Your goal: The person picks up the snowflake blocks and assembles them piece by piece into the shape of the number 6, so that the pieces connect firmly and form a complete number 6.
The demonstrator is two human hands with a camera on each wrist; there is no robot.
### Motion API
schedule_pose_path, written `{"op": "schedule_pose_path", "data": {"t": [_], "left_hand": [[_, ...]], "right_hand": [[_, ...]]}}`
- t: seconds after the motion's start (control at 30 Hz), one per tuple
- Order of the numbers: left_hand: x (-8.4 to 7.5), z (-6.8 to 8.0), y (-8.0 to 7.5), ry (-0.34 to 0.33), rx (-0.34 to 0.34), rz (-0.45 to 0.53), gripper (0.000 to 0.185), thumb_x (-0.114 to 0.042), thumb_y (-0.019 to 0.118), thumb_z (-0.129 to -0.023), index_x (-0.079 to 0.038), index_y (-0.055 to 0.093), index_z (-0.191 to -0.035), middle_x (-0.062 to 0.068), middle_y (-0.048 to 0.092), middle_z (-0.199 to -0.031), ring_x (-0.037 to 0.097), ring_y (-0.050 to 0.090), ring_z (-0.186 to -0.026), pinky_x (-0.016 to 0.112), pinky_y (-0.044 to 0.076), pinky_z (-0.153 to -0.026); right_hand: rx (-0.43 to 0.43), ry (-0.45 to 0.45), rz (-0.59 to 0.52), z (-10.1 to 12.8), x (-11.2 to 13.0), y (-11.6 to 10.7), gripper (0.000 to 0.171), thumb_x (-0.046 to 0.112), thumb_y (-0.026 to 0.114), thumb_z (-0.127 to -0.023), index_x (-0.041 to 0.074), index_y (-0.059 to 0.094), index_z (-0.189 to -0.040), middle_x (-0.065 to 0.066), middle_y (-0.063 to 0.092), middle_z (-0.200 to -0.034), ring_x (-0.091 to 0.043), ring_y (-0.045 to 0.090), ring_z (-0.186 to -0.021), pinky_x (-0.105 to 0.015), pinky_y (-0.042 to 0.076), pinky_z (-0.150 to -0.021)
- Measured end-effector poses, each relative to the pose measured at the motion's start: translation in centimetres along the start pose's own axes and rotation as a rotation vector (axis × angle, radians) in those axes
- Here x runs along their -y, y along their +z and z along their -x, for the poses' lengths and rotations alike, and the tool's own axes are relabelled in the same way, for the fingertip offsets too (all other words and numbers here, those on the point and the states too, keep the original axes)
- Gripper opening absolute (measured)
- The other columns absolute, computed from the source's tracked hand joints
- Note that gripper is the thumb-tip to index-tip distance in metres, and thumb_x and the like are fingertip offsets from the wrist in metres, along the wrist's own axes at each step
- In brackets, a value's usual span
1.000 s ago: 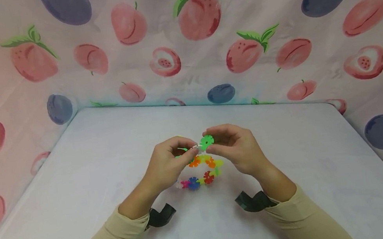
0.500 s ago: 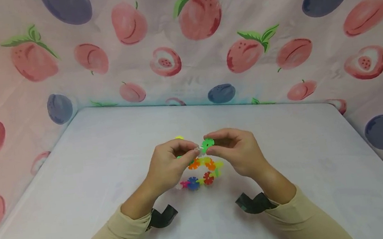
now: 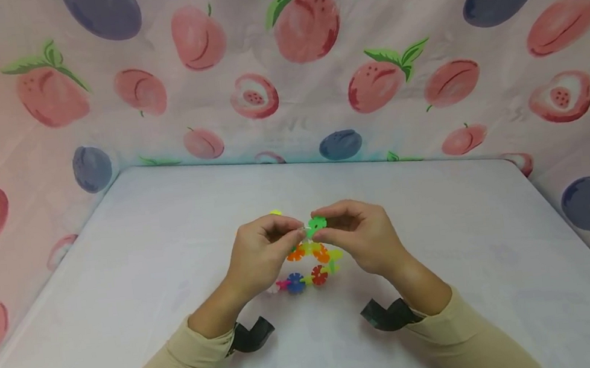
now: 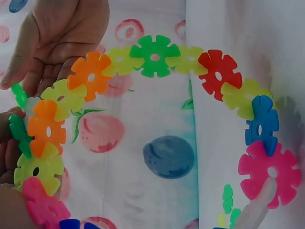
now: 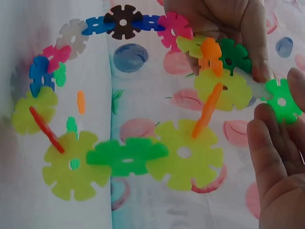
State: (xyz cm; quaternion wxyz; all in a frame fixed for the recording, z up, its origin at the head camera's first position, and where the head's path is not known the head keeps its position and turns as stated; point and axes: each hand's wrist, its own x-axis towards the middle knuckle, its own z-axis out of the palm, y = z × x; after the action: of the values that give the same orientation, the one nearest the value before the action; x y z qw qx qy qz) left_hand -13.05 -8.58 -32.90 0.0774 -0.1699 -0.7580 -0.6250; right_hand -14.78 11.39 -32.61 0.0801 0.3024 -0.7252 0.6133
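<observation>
Near the middle of the white tabletop (image 3: 159,236), toward its near edge, we pinched the ring of snowflake discs (image 3: 309,264) in our left hand (image 3: 262,254), fingers curled round its upper end. The ring hung below and between both hands, its loop roughly upright, its long axis running left to right. Our right hand (image 3: 361,237) gripped a loose green disc (image 3: 316,225) between thumb and fingertips, its edge touching the ring's white disc (image 5: 259,88).
</observation>
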Motion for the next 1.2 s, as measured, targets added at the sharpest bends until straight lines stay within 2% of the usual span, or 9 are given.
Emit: {"op": "schedule_pose_path", "data": {"t": [0.13, 0.27, 0.37, 0.63, 0.73, 0.83, 0.97, 1.03, 1.2], "left_hand": [[-0.1, 0.0, -0.2, -0.02, 0.031, -0.028, 0.007, -0.006, 0.071, -0.093, -0.001, 0.072, -0.097, 0.006, 0.07, -0.087, 0.022, 0.068, -0.081, 0.032, 0.058, -0.073], [-0.4, 0.0, -1.0, -0.02, 0.066, -0.151, 0.009, -0.013, 0.071, -0.094, -0.007, 0.071, -0.101, 0.0, 0.069, -0.096, 0.021, 0.066, -0.095, 0.041, 0.055, -0.086], [-0.5, -0.1, -1.7, 0.019, 0.088, -0.235, 0.011, -0.015, 0.072, -0.093, -0.011, 0.071, -0.103, -0.004, 0.069, -0.097, 0.018, 0.064, -0.097, 0.044, 0.051, -0.091], [-0.7, -0.5, -3.3, 0.136, 0.126, -0.32, 0.023, -0.011, 0.074, -0.092, -0.008, 0.072, -0.115, -0.005, 0.07, -0.096, 0.013, 0.064, -0.091, 0.038, 0.055, -0.079], [-0.8, -0.6, -3.7, 0.143, 0.153, -0.305, 0.024, -0.01, 0.074, -0.092, -0.007, 0.071, -0.115, -0.004, 0.071, -0.096, 0.012, 0.065, -0.087, 0.035, 0.056, -0.075], [-1.1, -0.7, -4.3, 0.109, 0.179, -0.294, 0.025, -0.01, 0.073, -0.092, -0.008, 0.07, -0.117, -0.004, 0.069, -0.094, 0.012, 0.065, -0.085, 0.033, 0.056, -0.074], [-1.3, -0.8, -5.5, 0.051, 0.196, -0.287, 0.026, -0.009, 0.071, -0.094, -0.008, 0.069, -0.12, -0.002, 0.068, -0.097, 0.013, 0.065, -0.089, 0.032, 0.056, -0.079], [-1.4, -0.9, -6.1, 0.034, 0.198, -0.287, 0.026, -0.008, 0.071, -0.094, -0.007, 0.068, -0.12, 0.0, 0.068, -0.098, 0.015, 0.064, -0.09, 0.032, 0.056, -0.081], [-1.6, -0.9, -6.9, -0.001, 0.224, -0.286, 0.024, -0.008, 0.071, -0.094, -0.006, 0.069, -0.118, 0.001, 0.067, -0.097, 0.017, 0.064, -0.091, 0.031, 0.056, -0.081]], "right_hand": [[0.017, -0.02, -0.028, 0.0, -0.3, -0.1, 0.029, -0.015, 0.075, -0.079, -0.012, 0.067, -0.107, -0.024, 0.069, -0.099, -0.015, 0.072, -0.088, -0.032, 0.058, -0.078], [0.033, -0.048, -0.059, -0.1, -0.5, 0.1, 0.031, -0.014, 0.075, -0.08, -0.013, 0.065, -0.109, -0.025, 0.067, -0.101, -0.016, 0.071, -0.09, -0.033, 0.057, -0.08], [0.048, -0.06, -0.053, -0.3, -0.5, 0.2, 0.033, -0.014, 0.076, -0.079, -0.013, 0.065, -0.11, -0.023, 0.067, -0.101, -0.018, 0.071, -0.091, -0.034, 0.057, -0.08], [0.084, -0.028, -0.044, -1.1, 0.1, 0.7, 0.034, -0.015, 0.075, -0.08, -0.012, 0.064, -0.112, -0.02, 0.068, -0.102, -0.022, 0.072, -0.091, -0.035, 0.057, -0.081], [0.115, -0.021, -0.028, -1.4, 0.2, 0.6, 0.035, -0.012, 0.074, -0.082, -0.011, 0.063, -0.115, -0.02, 0.067, -0.108, -0.025, 0.07, -0.096, -0.036, 0.057, -0.084], [0.169, 0.021, -0.002, -2.0, -0.2, 0.0, 0.035, -0.006, 0.071, -0.089, -0.009, 0.061, -0.122, -0.021, 0.065, -0.116, -0.029, 0.067, -0.103, -0.036, 0.055, -0.088], [0.211, 0.151, 0.103, -3.3, -2.0, -1.1, 0.031, 0.008, 0.064, -0.098, -0.003, 0.062, -0.126, -0.017, 0.064, -0.122, -0.028, 0.065, -0.108, -0.038, 0.054, -0.091], [0.236, 0.226, 0.2, -4.1, -3.3, -1.1, 0.03, 0.016, 0.064, -0.099, 0.002, 0.065, -0.126, -0.013, 0.066, -0.123, -0.026, 0.064, -0.108, -0.041, 0.053, -0.092], [0.402, 0.375, 0.449, -5.4, -6.5, 0.2, 0.037, 0.027, 0.066, -0.097, 0.01, 0.065, -0.13, -0.007, 0.064, -0.129, -0.025, 0.06, -0.114, -0.046, 0.051, -0.094]]}}
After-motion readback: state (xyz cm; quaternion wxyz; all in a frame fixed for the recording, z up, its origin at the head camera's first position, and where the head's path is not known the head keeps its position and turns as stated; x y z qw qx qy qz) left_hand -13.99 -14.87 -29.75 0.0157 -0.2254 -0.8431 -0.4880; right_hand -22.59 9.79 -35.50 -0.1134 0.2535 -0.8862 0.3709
